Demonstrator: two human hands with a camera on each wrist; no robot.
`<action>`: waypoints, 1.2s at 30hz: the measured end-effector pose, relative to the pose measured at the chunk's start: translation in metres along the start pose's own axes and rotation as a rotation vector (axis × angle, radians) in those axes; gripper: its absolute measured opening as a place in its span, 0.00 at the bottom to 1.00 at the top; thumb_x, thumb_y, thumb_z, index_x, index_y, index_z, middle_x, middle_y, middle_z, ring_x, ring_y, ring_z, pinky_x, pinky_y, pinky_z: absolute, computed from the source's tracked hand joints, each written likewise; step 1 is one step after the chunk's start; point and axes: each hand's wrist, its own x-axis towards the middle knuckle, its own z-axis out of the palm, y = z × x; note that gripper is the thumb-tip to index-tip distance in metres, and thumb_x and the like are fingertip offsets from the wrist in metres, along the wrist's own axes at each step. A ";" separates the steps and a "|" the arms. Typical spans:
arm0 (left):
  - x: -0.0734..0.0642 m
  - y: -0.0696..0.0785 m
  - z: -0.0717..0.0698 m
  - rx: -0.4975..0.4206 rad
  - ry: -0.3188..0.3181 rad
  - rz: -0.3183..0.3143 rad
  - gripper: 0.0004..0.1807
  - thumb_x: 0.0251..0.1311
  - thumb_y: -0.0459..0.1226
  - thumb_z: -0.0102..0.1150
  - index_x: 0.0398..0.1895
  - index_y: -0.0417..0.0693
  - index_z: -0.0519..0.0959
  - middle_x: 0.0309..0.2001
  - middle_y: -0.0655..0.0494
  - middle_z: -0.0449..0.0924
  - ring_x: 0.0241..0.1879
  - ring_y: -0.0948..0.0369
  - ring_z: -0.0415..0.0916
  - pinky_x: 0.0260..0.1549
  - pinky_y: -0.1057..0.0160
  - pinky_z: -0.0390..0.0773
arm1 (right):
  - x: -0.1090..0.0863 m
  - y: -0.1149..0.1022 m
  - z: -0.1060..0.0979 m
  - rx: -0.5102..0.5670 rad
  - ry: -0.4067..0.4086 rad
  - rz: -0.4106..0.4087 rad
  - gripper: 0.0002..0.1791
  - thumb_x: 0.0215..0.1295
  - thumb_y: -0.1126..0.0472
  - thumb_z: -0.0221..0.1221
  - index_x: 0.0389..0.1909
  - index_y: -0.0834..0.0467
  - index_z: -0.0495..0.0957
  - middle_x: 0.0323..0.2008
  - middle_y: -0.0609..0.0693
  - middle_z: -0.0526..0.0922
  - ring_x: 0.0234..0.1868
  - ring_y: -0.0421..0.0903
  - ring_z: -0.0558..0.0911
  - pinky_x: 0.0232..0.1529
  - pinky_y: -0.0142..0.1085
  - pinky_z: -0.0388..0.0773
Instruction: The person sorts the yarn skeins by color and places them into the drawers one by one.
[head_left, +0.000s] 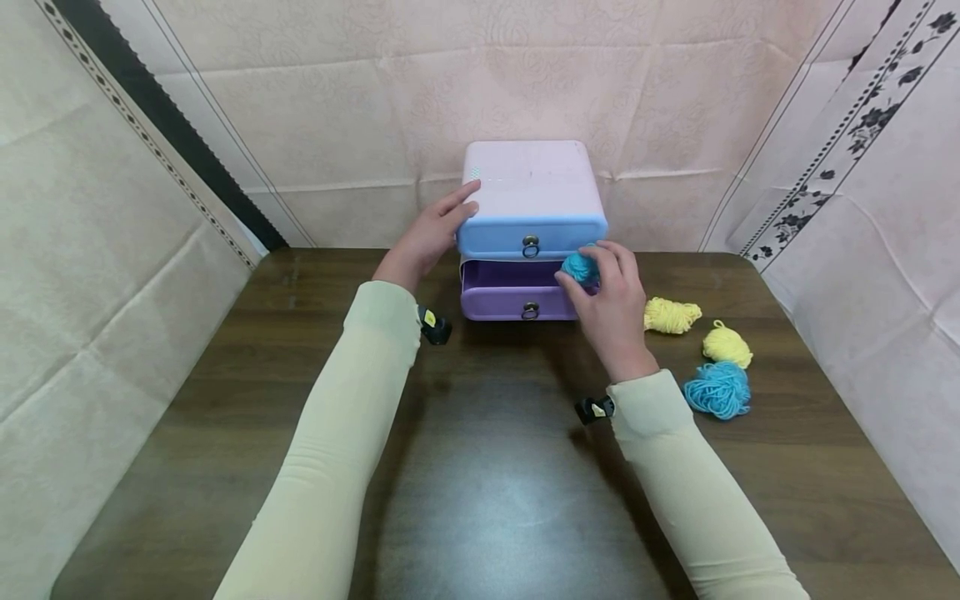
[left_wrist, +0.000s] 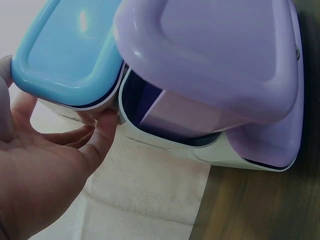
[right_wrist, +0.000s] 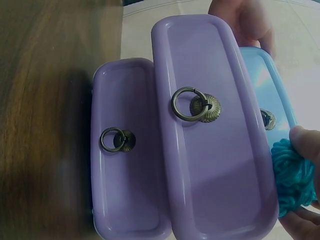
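Observation:
A small drawer cabinet [head_left: 534, 179] with a white body stands at the back of the table. Its blue top drawer [head_left: 491, 242] is closed, while the purple middle drawer [head_left: 491, 305] is pulled out. My left hand [head_left: 431, 237] rests against the cabinet's upper left edge, fingertips on the top and side. Over the right part of the open drawer, my right hand [head_left: 611, 304] pinches a blue ball of yarn [head_left: 579, 268] between thumb and fingers. In the right wrist view, that yarn ball [right_wrist: 292, 177] is beside the middle drawer's front, partly covered by the fingers.
Right of the cabinet lie a yellow yarn skein [head_left: 672, 316], a yellow yarn ball [head_left: 727, 345] and another blue yarn ball [head_left: 717, 390] on the brown wooden table [head_left: 480, 500]. A closed purple bottom drawer [right_wrist: 127, 190] sits under the open one. Pale patterned cloth [head_left: 330, 108] hangs behind.

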 end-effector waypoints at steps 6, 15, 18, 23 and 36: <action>0.000 0.000 0.000 -0.003 -0.002 -0.004 0.24 0.68 0.55 0.50 0.66 0.86 0.64 0.76 0.70 0.50 0.75 0.61 0.49 0.71 0.51 0.58 | 0.001 0.001 0.003 0.005 -0.009 0.036 0.25 0.57 0.47 0.68 0.45 0.61 0.75 0.53 0.59 0.73 0.56 0.54 0.74 0.57 0.49 0.77; 0.004 0.000 -0.001 -0.005 -0.009 -0.011 0.26 0.70 0.53 0.48 0.70 0.81 0.60 0.77 0.67 0.48 0.74 0.61 0.50 0.71 0.51 0.58 | 0.005 0.001 0.006 -0.014 -0.053 0.091 0.26 0.58 0.44 0.66 0.46 0.61 0.73 0.52 0.59 0.72 0.53 0.54 0.74 0.54 0.50 0.77; 0.004 0.000 -0.001 -0.002 -0.005 -0.010 0.25 0.69 0.54 0.48 0.69 0.83 0.61 0.76 0.68 0.49 0.74 0.61 0.50 0.71 0.51 0.58 | 0.006 0.001 0.007 -0.017 -0.057 0.098 0.27 0.58 0.44 0.66 0.46 0.60 0.73 0.52 0.59 0.71 0.52 0.54 0.73 0.54 0.50 0.77; 0.001 0.000 0.000 0.004 0.001 0.001 0.24 0.69 0.55 0.49 0.67 0.85 0.63 0.76 0.69 0.49 0.75 0.60 0.50 0.71 0.50 0.57 | 0.008 0.001 0.008 -0.021 -0.061 0.114 0.28 0.58 0.44 0.67 0.49 0.60 0.73 0.50 0.60 0.70 0.51 0.55 0.73 0.52 0.51 0.77; 0.001 0.000 0.002 0.000 0.004 0.008 0.24 0.68 0.55 0.50 0.66 0.85 0.63 0.76 0.69 0.51 0.74 0.61 0.51 0.71 0.51 0.59 | 0.006 0.001 0.009 -0.039 -0.129 0.151 0.30 0.59 0.44 0.66 0.56 0.59 0.75 0.53 0.60 0.68 0.51 0.56 0.74 0.52 0.51 0.77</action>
